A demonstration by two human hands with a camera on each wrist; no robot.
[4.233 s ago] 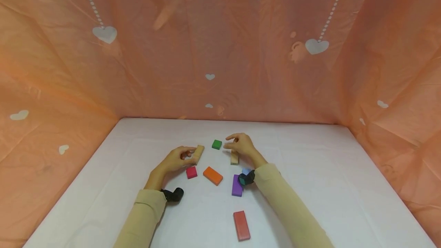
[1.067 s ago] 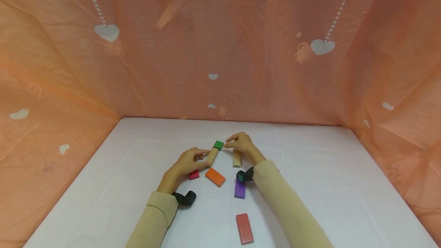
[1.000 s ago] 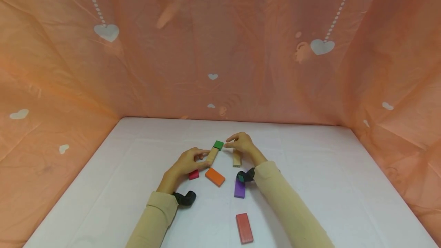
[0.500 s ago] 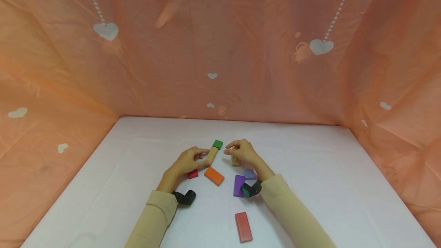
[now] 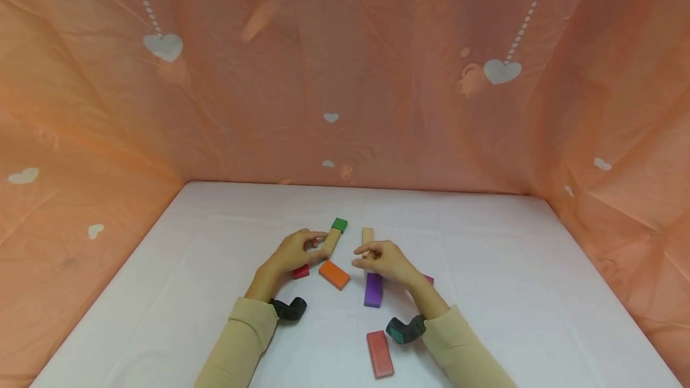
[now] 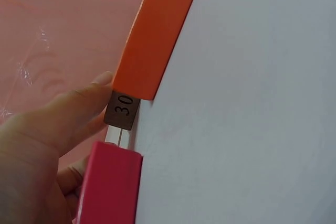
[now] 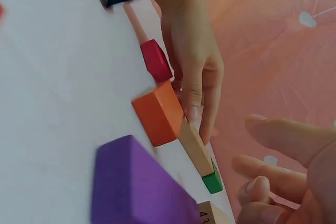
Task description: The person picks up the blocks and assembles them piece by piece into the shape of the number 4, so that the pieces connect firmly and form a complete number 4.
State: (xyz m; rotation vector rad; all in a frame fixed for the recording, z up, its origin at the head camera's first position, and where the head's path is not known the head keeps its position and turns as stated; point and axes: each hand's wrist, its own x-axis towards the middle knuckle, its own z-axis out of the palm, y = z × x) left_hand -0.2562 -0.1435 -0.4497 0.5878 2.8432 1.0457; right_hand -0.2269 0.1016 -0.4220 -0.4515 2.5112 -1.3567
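My left hand [image 5: 293, 251] holds a plain wooden block [image 5: 332, 242] between thumb and fingers, flat on the table. Its far end meets a small green block [image 5: 339, 224]. Close under that hand lies a crimson block [image 5: 301, 272], partly covered. An orange block [image 5: 334, 275] sits just to its right. My right hand [image 5: 389, 263] hovers with loosely bent fingers, thumb and fingertips apart in the right wrist view, holding nothing. It overlaps the near end of a second wooden block [image 5: 368, 235]. A purple block [image 5: 373, 290] lies just nearer than the hand.
The white table [image 5: 242, 208] is backed by an orange curtain [image 5: 345, 76] with hearts. A salmon-red block [image 5: 380, 354] lies near the front, left of the right sleeve. A pinkish-red block [image 5: 429, 279] peeks out behind the right wrist.
Earlier, my left hand shifted the wooden block right until it met the green one; it has since stayed put. My right hand has drawn back toward me, uncovering the second wooden block's far end.
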